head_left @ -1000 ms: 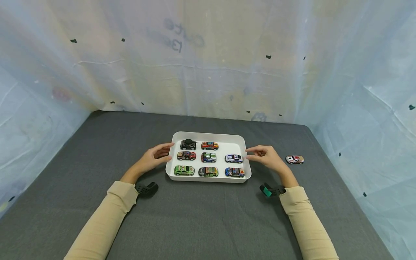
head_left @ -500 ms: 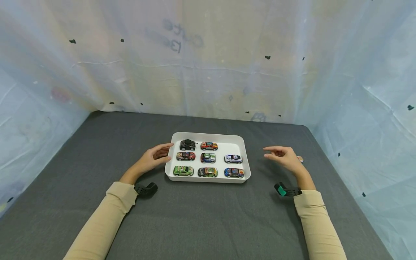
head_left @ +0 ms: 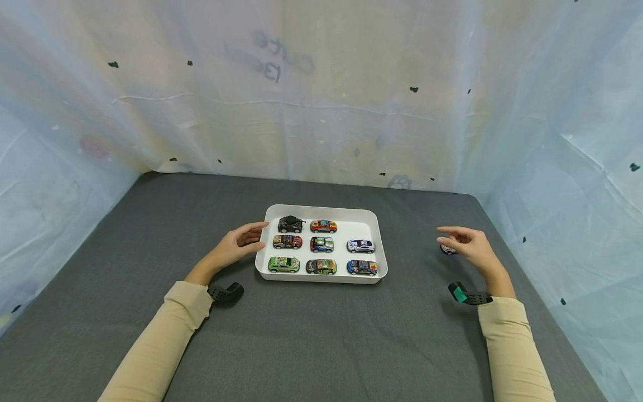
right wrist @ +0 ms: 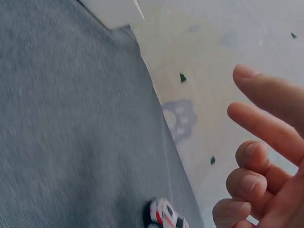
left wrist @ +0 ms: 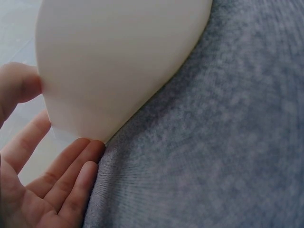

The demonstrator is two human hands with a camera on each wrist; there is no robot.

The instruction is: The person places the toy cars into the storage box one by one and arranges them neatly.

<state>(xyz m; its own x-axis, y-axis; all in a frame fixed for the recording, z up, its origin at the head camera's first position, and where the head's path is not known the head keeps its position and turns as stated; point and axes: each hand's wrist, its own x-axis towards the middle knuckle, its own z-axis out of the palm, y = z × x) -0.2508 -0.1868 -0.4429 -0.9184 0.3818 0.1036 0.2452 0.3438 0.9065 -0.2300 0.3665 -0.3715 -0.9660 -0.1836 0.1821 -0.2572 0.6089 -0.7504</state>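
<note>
Left of centre in the head view, my left hand (head_left: 236, 244) rests its thumb and fingertips against the left end of a white tray (head_left: 321, 277). The left wrist view shows these fingertips (left wrist: 97, 147) touching the tray's smooth outer wall (left wrist: 109, 61). Out to the right, my right hand (head_left: 474, 248) hovers over a white-and-red toy car (head_left: 449, 250), partly hidden under it. In the right wrist view the toy car (right wrist: 166, 214) peeks in at the bottom, apart from the fingers, which are loosely bent with nothing between them.
Several toy cars stand in rows in the tray, among them a black one with a turret (head_left: 290, 224), a green one (head_left: 283, 264) and a white one (head_left: 360, 246). Grey cloth (head_left: 311, 335) covers the table. Pale plastic sheeting (head_left: 331, 128) rises behind and at both sides.
My right hand has left the tray's right end and moved right, over the lone toy car. My left hand stays at the tray's left end.
</note>
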